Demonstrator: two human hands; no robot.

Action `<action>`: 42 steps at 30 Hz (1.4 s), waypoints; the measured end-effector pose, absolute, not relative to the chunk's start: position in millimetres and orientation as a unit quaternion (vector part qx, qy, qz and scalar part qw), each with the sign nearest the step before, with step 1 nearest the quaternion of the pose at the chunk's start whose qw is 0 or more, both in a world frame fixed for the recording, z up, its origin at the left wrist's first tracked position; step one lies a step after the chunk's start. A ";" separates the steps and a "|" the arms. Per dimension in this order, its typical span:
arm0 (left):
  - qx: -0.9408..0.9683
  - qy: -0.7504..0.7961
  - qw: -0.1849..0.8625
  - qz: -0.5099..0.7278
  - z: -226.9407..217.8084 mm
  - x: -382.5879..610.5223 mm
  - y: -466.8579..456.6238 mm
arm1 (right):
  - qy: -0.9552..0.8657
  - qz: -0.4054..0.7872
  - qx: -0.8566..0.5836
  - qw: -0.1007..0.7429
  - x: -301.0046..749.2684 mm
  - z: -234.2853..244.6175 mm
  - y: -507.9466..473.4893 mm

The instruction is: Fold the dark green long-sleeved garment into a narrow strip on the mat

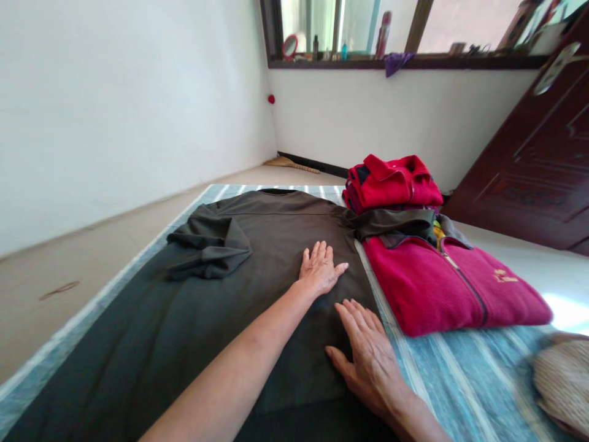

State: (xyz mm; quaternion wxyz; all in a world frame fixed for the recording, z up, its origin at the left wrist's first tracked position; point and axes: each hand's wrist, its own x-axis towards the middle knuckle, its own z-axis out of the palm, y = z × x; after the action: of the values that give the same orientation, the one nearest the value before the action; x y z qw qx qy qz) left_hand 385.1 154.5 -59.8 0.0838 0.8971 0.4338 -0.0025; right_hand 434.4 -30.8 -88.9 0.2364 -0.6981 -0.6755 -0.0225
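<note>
A dark olive-grey long-sleeved garment (193, 325) lies spread out, its collar end away from me. My left hand (319, 267) rests flat on its upper right part, fingers spread. Closer to me, my right hand (363, 350) is stretched out over the garment near its right side edge, with nothing in it. The left sleeve (211, 245) is folded inward on the body in loose creases. Out to the right, the other sleeve (396, 221) lies over the top of a folded magenta zip-up fleece jacket (442, 288).
Blue striped cloth (478, 368) lies under everything. Behind the fleece is a stack of folded red clothes (398, 183). A beige knitted item (564, 380) sits at the right edge. White walls, a windowsill (359, 64) with small items and a dark red door (529, 159) surround the area.
</note>
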 end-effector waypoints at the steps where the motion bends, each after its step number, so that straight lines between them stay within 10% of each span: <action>1: 0.900 0.427 0.086 -0.002 -58.9 388.4 154.1 | -0.676 -0.022 -0.698 0.236 434.2 -88.6 -31.1; 42: 0.868 0.490 0.078 -0.006 -63.9 389.1 188.5 | -0.668 -0.017 -0.705 0.240 430.7 -83.4 -32.3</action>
State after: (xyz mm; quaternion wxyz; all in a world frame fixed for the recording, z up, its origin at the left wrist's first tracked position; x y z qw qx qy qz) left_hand 389.1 188.5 -63.9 0.0776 0.8683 0.4899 -0.0061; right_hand 430.7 -32.3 -83.4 0.2397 -0.7047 -0.6676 -0.0167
